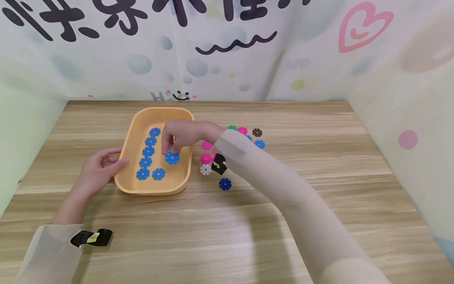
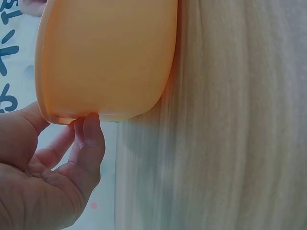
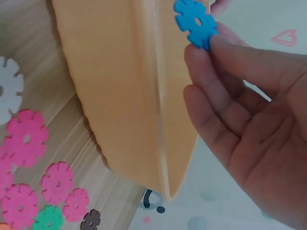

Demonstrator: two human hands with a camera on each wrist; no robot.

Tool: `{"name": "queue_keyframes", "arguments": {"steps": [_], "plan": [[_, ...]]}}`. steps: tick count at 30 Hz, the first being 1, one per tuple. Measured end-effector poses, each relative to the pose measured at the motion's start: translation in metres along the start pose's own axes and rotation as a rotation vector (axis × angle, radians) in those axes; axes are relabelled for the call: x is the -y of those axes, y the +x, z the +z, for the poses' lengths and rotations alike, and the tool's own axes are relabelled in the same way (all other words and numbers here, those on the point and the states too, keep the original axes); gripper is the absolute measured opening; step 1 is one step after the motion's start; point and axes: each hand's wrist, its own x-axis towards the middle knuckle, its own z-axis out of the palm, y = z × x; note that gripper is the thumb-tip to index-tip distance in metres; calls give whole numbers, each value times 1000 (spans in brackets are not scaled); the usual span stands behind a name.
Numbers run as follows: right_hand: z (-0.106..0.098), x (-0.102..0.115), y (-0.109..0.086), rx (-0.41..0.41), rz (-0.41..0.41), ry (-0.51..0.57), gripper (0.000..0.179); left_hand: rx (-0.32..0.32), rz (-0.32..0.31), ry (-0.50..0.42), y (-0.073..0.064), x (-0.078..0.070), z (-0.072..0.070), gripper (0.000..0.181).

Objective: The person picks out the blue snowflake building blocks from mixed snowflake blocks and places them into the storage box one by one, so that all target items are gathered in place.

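over the orange tray [image 1: 179, 175], the right hand [image 1: 181, 135] pinches a blue disc [image 3: 192, 28] by its edge while the left hand [image 1: 100, 169] grips the rim [image 1: 152, 192], likely to steady it.

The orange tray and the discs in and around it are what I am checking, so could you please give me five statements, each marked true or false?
1. The right hand pinches a blue disc. True.
2. The left hand is away from the orange tray. False: it holds the tray at the edge.
3. Five blue discs form a line inside the tray. True.
4. The white disc lies inside the tray. False: it lies on the table, beside the tray.
5. The brown disc lies in the tray with the blue ones. False: it is on the table.
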Motion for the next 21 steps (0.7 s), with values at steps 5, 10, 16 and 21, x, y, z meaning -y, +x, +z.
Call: {"name": "queue_keyframes", "arguments": {"steps": [5, 10, 16, 21], "plan": [[-4, 5, 19, 77, 91, -2, 23, 3, 0, -2, 0, 2, 0, 58], [-6, 8, 36, 111, 210, 3, 15, -2, 3, -13, 0, 4, -1, 58], [-9, 6, 52, 123, 389, 65, 11, -5, 7, -23, 1, 4, -1, 59], [-7, 1, 61, 89, 510, 161, 7, 1, 4, -23, 1, 2, -1, 59]]}}
